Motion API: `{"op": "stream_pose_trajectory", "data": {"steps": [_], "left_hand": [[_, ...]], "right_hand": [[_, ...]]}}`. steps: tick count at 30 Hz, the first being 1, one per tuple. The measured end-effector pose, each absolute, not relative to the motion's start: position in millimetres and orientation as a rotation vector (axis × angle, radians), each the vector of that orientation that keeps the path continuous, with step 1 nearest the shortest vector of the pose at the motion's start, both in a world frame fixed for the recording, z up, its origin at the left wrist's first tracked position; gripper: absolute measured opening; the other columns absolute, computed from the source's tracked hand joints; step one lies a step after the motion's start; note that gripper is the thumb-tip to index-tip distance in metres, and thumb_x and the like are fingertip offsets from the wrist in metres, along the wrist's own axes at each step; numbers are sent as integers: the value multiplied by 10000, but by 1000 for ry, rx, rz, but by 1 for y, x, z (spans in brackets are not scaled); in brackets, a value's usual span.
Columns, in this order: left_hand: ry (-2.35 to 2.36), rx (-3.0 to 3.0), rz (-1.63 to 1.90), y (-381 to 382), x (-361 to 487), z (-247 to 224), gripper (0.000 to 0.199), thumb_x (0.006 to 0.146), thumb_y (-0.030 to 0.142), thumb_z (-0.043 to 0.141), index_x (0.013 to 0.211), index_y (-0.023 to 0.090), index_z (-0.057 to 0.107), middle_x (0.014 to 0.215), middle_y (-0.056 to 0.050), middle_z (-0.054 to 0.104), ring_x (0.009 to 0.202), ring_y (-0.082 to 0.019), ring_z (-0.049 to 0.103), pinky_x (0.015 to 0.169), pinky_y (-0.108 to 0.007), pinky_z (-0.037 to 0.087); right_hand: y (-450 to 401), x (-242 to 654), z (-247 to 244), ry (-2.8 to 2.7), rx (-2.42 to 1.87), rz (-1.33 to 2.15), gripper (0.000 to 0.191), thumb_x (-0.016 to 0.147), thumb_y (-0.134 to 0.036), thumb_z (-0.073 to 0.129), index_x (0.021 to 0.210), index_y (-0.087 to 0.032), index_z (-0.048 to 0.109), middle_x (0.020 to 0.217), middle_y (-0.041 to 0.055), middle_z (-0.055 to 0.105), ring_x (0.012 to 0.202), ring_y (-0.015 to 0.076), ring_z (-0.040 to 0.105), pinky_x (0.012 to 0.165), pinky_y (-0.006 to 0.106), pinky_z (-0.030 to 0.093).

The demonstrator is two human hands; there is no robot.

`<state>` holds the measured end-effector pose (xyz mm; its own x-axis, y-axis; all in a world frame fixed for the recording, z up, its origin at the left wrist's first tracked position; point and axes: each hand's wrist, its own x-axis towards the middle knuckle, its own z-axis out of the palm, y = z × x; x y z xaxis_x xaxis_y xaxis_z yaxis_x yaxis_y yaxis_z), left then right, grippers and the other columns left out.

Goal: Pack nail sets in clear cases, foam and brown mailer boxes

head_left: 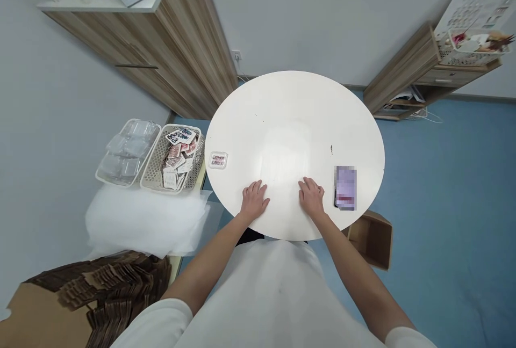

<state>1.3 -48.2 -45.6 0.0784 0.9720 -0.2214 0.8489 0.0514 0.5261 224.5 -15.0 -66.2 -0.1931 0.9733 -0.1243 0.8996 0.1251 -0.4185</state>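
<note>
My left hand (255, 200) rests palm down on the near left part of a round white table (294, 106), its fingers apart and nothing in it. My right hand (312, 196) lies on the same table further right, also spread and holding nothing. Left of my left hand, near the table's left edge, sits a small clear case (218, 160) with reddish pieces inside. A phone (345, 188) with a blurred purple screen lies to the right of my right hand. Neither hand touches the case or the phone.
Left of the table stand a basket of printed cards (150, 173) and a basket of clear packages (105, 177). White foam sheets (145, 219) and folded brown cardboard (121, 294) are nearer me. An open cardboard box (373, 240) stands below the table's right edge.
</note>
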Motion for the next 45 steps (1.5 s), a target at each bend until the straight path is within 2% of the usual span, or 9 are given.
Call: {"op": "stream_pose_trajectory", "data": {"steps": [9,14,18,23,28,33,37,41,45], "left_hand": [[1826,1776,378,-50,-37,-46,532,809,388,430,1294,212,302,1368,-127,296,1241,-289,261,986,-467,213],[2105,1515,512,-35,-106,-52,602,815,406,407,1328,162,207,1399,-153,200,1281,-292,176,1007,-477,190],[2174,1345,664,-14,-161,-55,545,812,366,425,1294,166,270,1359,-138,279,1271,-248,216,1026,-405,217],[2079,1175,733,5,-188,-55,483,829,372,385,1257,153,344,1261,-131,400,1146,-214,406,957,-332,339],[2080,1212,650,11,-182,-57,475,792,261,421,1247,132,373,1247,-131,398,1200,-245,320,1019,-368,244],[2099,1225,509,7,-175,-54,484,738,212,463,1218,194,407,1214,-108,434,1201,-292,295,982,-439,262],[2045,1314,511,1,-165,-49,455,730,190,457,1183,221,437,1167,-88,481,1163,-287,348,955,-453,285],[1841,1419,647,-4,-136,-48,460,715,158,468,1173,188,448,1129,-86,498,1101,-239,423,945,-377,332],[1541,1403,655,-16,-94,-50,478,717,136,463,1192,183,435,1126,-80,493,1020,-191,489,813,-294,426]], "right_hand": [[-17,177,-52,-2000,-1959,555,462,792,-213,357,1254,-220,349,1301,116,378,1202,280,308,936,505,247],[-6,104,-42,-2017,-1811,773,466,787,-216,383,1253,-220,353,1245,102,435,1171,269,354,937,481,300],[3,47,-42,-1946,-1630,1154,452,780,-244,420,1230,-215,390,1221,88,451,1148,230,401,945,410,356],[13,-6,-47,-1679,-1599,1530,493,741,-292,508,1219,-238,402,1249,71,428,1119,207,441,922,381,396],[26,-33,-50,-1505,-1562,1668,493,731,-280,529,1207,-251,406,1298,55,390,1137,184,427,919,358,404],[26,-38,-55,-1449,-1531,1714,540,737,-222,509,1253,-282,360,1301,44,400,1160,185,419,948,399,373],[14,-22,-56,-1435,-1533,1650,542,736,-198,498,1252,-287,361,1320,43,370,1151,173,426,957,393,365],[-5,17,-52,-1476,-1549,1498,518,756,-197,465,1252,-305,361,1355,34,312,1137,161,435,954,371,373],[-34,69,-43,-1544,-1704,1318,507,758,-200,463,1251,-289,384,1369,44,288,1167,187,405,974,402,346]]}}
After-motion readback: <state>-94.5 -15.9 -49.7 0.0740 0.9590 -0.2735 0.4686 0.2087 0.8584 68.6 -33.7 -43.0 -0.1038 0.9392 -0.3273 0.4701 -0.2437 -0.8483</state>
